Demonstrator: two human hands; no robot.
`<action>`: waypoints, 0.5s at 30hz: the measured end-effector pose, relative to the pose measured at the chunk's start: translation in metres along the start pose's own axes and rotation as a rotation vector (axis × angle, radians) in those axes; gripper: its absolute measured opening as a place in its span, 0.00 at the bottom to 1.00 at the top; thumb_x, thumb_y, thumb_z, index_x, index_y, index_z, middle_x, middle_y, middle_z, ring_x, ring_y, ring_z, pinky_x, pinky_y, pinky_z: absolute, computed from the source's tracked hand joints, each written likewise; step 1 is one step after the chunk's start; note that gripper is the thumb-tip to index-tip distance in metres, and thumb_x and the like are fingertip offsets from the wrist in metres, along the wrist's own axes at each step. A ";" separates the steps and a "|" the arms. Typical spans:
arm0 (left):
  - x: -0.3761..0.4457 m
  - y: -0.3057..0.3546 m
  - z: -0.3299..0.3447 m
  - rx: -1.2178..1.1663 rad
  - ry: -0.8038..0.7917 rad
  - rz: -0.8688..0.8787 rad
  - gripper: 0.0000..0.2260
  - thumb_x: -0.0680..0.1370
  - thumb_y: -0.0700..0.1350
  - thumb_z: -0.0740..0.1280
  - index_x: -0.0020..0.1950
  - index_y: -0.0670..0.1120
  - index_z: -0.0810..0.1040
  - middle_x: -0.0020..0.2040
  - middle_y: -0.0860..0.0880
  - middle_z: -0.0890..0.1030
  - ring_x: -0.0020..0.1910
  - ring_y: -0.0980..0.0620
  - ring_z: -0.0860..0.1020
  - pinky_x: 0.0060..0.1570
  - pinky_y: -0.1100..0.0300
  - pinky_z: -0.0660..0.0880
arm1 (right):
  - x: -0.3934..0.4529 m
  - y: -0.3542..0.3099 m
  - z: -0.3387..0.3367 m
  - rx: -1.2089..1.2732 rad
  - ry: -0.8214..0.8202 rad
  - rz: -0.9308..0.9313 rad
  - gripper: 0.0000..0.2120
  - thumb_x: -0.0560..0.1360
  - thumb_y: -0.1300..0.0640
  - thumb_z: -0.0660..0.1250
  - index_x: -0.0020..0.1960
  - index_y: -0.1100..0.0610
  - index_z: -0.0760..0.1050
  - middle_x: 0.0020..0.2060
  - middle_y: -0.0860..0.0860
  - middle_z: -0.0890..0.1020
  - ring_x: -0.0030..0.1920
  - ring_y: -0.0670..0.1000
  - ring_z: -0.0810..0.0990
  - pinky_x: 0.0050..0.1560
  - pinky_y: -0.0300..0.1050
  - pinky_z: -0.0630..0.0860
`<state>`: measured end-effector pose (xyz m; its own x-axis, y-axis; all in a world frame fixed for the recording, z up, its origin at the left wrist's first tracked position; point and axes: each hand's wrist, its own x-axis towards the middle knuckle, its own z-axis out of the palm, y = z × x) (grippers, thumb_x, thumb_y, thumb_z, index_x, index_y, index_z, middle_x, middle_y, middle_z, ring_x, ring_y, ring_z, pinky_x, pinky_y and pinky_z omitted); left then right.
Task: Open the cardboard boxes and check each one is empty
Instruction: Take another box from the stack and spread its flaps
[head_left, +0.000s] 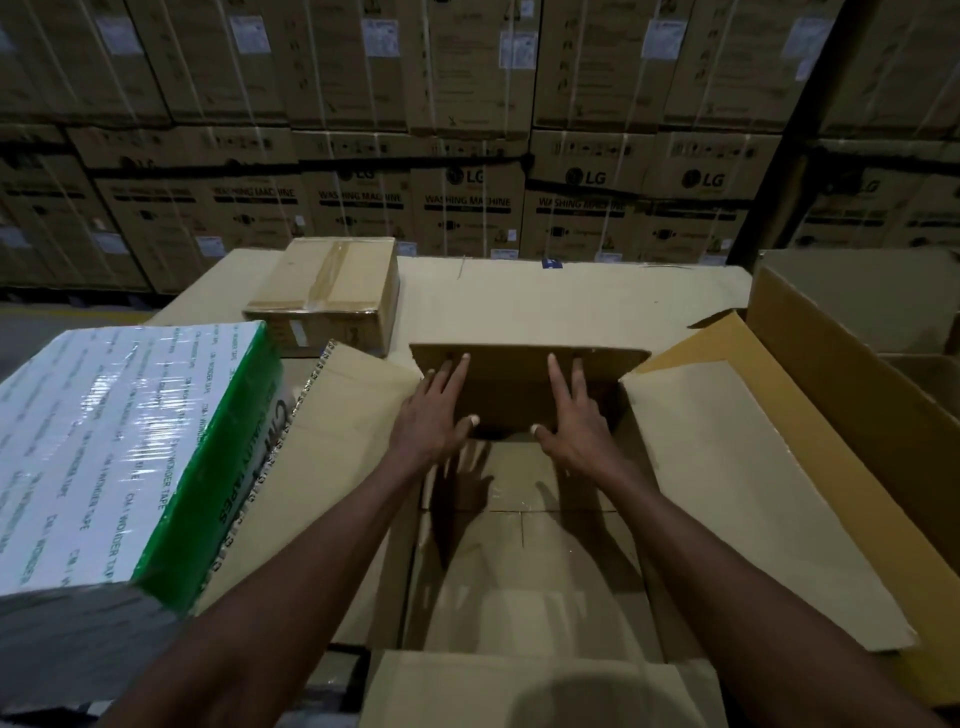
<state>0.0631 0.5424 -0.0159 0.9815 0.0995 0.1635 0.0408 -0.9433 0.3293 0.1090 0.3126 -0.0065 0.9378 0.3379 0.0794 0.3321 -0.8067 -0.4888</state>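
Pressing flat against the far flap (524, 387) of the open box (524, 551), both hands have their fingers straight and spread; neither one curls round anything. The left hand (434, 415) sits on the flap's left half, the right hand (574, 415) on its right half, thumbs pointing inward toward each other. That box stands right in front of the person, its side flaps folded out left (322, 457) and right (748, 467), the near flap (519, 691) hanging toward the body. What shows of the floor inside looks bare, though the far corner under the hands lies in deep shadow, so a small item there could be missed if the flap is not pushed fully back.

With only flat palms on it, the flap may spring up again once the pressure goes. The wrapped green-and-white carton (130, 457) sits just beside the left flap and looks tilted; a nudge of the box might shift it. A taped small box (327, 296) waits behind, unopened, and another open carton (852, 332) stands at the right. Stacked washing-machine cartons (467, 208) fill the background.
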 end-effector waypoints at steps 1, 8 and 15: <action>0.011 -0.002 -0.001 0.002 -0.010 -0.004 0.42 0.81 0.58 0.66 0.83 0.59 0.39 0.85 0.49 0.50 0.82 0.41 0.55 0.74 0.39 0.63 | 0.012 -0.001 -0.002 -0.007 0.007 0.010 0.51 0.78 0.51 0.71 0.81 0.39 0.34 0.82 0.51 0.33 0.79 0.63 0.59 0.73 0.65 0.64; 0.074 -0.021 0.014 0.008 -0.118 -0.022 0.40 0.81 0.56 0.67 0.84 0.57 0.44 0.85 0.50 0.51 0.82 0.41 0.55 0.75 0.38 0.61 | 0.081 0.017 0.012 -0.047 -0.064 0.074 0.47 0.79 0.54 0.70 0.82 0.37 0.40 0.83 0.49 0.40 0.80 0.67 0.53 0.77 0.70 0.56; 0.090 -0.038 0.046 0.038 -0.188 -0.038 0.32 0.80 0.55 0.67 0.82 0.53 0.59 0.82 0.48 0.60 0.80 0.45 0.59 0.75 0.38 0.54 | 0.098 0.040 0.038 -0.170 -0.121 0.085 0.38 0.79 0.52 0.69 0.82 0.45 0.53 0.82 0.53 0.53 0.79 0.63 0.56 0.76 0.66 0.60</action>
<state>0.1581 0.5728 -0.0569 0.9967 0.0774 -0.0256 0.0815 -0.9518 0.2958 0.2108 0.3317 -0.0509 0.9476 0.3126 -0.0656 0.2741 -0.9013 -0.3355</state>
